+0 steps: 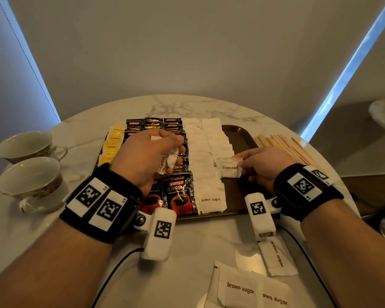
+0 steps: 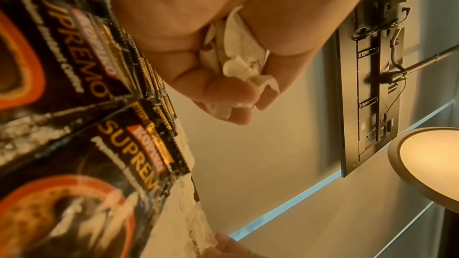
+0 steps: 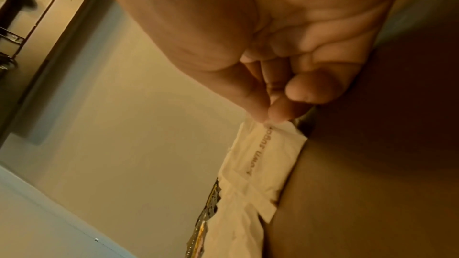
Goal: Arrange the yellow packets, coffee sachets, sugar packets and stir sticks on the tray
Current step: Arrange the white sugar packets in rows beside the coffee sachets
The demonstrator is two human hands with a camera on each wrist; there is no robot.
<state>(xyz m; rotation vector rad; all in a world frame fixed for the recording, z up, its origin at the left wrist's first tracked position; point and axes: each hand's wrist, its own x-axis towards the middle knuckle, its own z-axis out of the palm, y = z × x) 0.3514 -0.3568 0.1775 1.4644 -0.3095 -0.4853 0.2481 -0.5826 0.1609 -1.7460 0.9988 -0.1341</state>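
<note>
A: Several sugar packets (image 1: 167, 160) are bunched in the curled left hand (image 1: 142, 156), above the coffee sachets (image 1: 179, 195).

B: The right hand (image 1: 261, 166) pinches one packet (image 1: 229, 167) on the tray (image 1: 240, 135), at 3 o'clock from the white rows.

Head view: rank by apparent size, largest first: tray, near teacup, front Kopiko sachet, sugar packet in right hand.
1. tray, though mostly covered
2. near teacup
3. front Kopiko sachet
4. sugar packet, pinched by the right hand

Dim warm room light, blue window glow, wide-angle bending, wrist views blurred
</note>
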